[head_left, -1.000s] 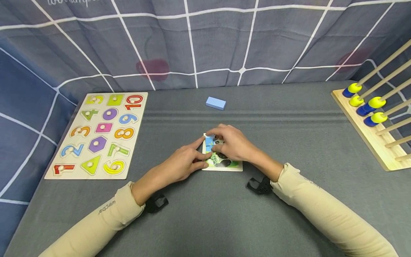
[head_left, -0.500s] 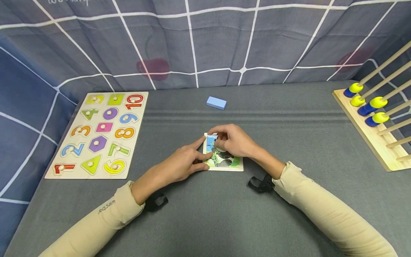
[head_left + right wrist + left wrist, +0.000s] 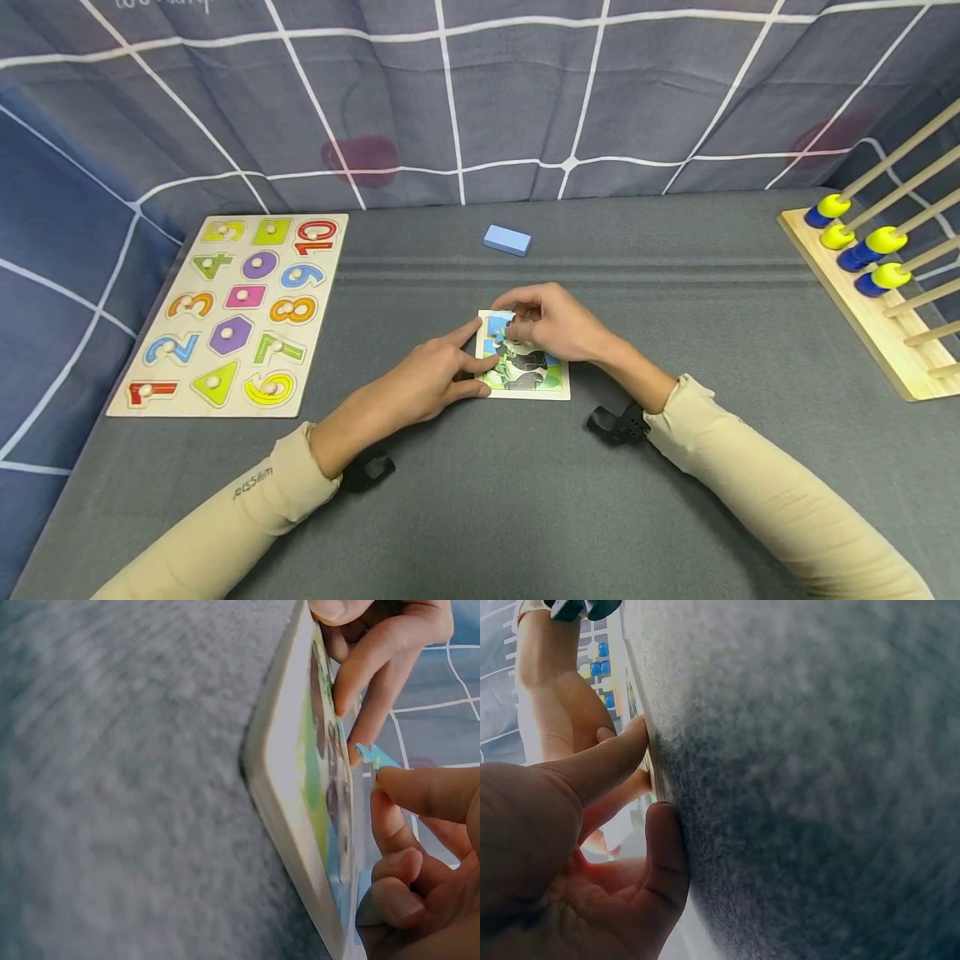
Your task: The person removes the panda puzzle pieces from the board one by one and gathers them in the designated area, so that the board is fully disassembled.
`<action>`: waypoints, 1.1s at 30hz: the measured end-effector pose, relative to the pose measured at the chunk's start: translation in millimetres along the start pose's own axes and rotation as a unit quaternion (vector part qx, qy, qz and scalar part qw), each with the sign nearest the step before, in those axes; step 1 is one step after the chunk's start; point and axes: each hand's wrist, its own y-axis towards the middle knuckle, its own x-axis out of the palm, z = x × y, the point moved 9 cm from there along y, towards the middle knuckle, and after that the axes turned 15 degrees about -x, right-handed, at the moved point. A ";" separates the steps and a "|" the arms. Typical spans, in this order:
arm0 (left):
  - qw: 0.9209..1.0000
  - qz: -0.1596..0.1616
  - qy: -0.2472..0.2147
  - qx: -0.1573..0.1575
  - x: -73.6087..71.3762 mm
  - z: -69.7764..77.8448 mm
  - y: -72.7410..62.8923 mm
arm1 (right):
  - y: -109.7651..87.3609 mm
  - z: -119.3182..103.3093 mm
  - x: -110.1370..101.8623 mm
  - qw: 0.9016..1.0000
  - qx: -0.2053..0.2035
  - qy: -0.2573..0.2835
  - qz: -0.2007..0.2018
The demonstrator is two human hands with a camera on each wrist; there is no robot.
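A small jigsaw puzzle [image 3: 534, 382] with a panda picture in a pale wooden frame lies flat on the grey tabletop. My left hand [image 3: 420, 383] rests at its left side, index finger at the upper left corner, another finger pressing on the picture and the thumb at the lower left edge. Over the upper part of the puzzle, my right hand [image 3: 558, 325] pinches a blue puzzle piece [image 3: 377, 757] between thumb and index finger. The right wrist view shows that piece raised above the puzzle's surface. Part of the panda is hidden beneath my right hand.
At the left lies a wooden number-and-shape board [image 3: 252, 358] with knobbed pieces. A blue block [image 3: 507, 240] is behind the puzzle. On the right stands a wooden rod stand [image 3: 911, 354] with yellow and blue beads. A checked cloth [image 3: 510, 92] hangs along the back.
My right hand has lifted from the picture and shifted slightly up and right with the piece, uncovering more of the puzzle. My left hand stays in place.
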 end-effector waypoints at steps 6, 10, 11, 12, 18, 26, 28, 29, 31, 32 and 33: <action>1.000 0.001 0.001 -0.001 0.6 -1.2 0.9 | -4.9 -4.8 -6.5 1.000 -0.008 0.008 -0.001; 1.000 -0.006 0.003 -0.009 1.4 -1.6 1.5 | -11.4 -3.6 -14.4 1.000 -0.002 0.011 0.009; 1.000 -0.007 0.003 -0.010 1.4 -1.5 1.6 | -13.2 -3.0 -16.4 1.000 -0.001 0.010 0.012; 1.000 -0.007 0.003 -0.010 1.4 -1.5 1.6 | -15.1 -2.3 -18.2 1.000 0.000 0.009 0.013; 1.000 -0.002 0.007 -0.004 1.5 -0.4 1.9 | -26.5 -0.7 -27.4 1.000 0.012 0.002 0.017; 1.000 -0.002 0.011 -0.003 2.5 -0.2 1.9 | -45.5 4.5 -40.1 0.998 0.054 -0.020 0.010; 1.000 -0.002 0.011 -0.003 2.4 -0.1 1.6 | -50.6 6.5 -43.2 0.998 0.062 -0.018 0.008; 1.000 -0.001 0.012 -0.002 2.2 -0.1 1.4 | -53.1 7.6 -44.8 0.998 0.066 -0.018 0.008; 1.000 -0.002 0.012 -0.002 2.3 -0.4 1.3 | -58.2 9.8 -48.4 0.997 0.074 -0.017 0.009; 1.000 -0.002 0.012 -0.001 2.3 -0.4 1.2 | -60.5 10.6 -50.1 0.997 0.076 -0.017 0.010; 1.000 -0.002 0.011 0.000 2.3 -0.5 1.2 | -63.0 11.2 -51.8 0.997 0.080 -0.016 0.012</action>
